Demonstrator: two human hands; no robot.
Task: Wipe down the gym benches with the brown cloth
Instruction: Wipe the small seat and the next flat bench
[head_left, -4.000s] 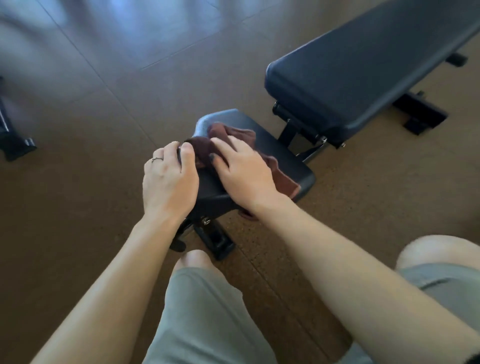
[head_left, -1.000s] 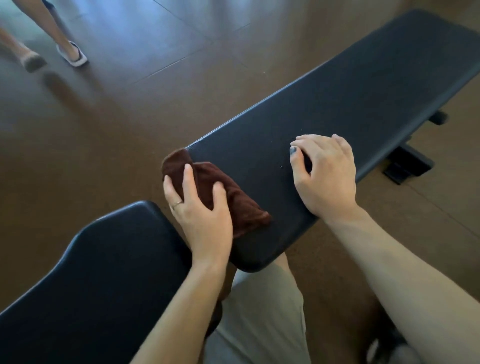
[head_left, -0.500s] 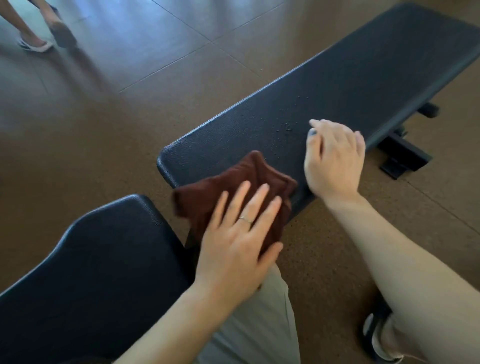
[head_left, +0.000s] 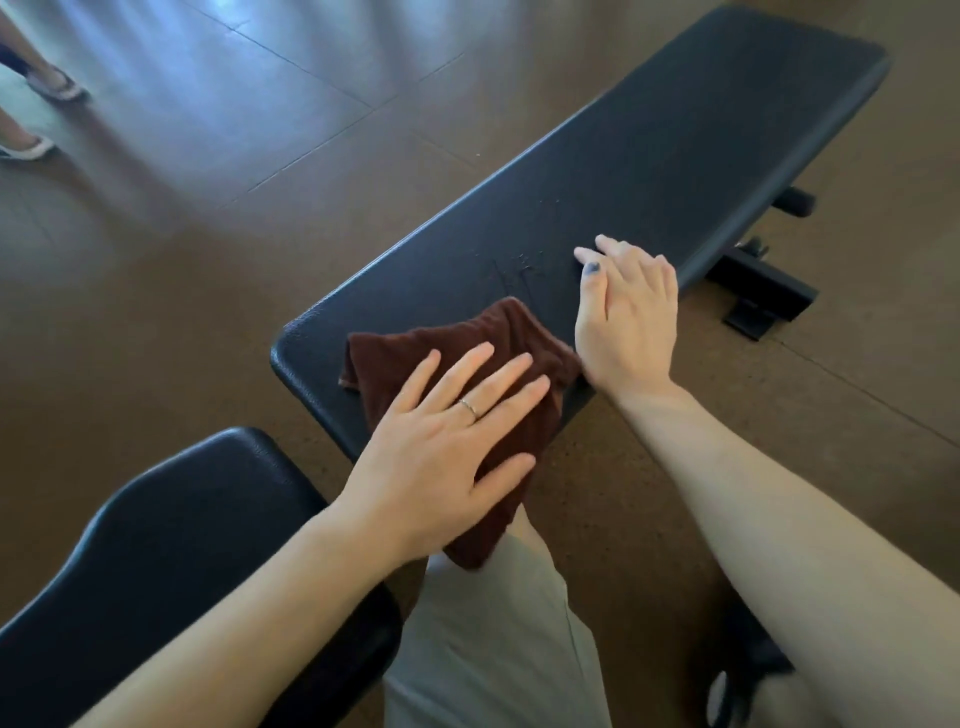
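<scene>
Stretching from the middle of the view toward 1 o'clock, the long black padded vinyl bench offers its near end to the person, who stands astride the gap between it and the separate black seat pad at 7 o'clock, likely so both pads stay within reach. The brown terry cloth lies bunched on the near end of the long pad, one corner hanging off the edge toward the person's grey shorts. The left hand lies flat on the cloth with fingers straight and spread, gripping nothing, a posture that seems meant to spread pressure while sliding it. The right hand, just beside the cloth at its 2 o'clock, rests with fingers loosely extended on the pad's edge, probably bracing the body. Small wet specks sit ahead of the cloth, apparently the next patch to wipe.
</scene>
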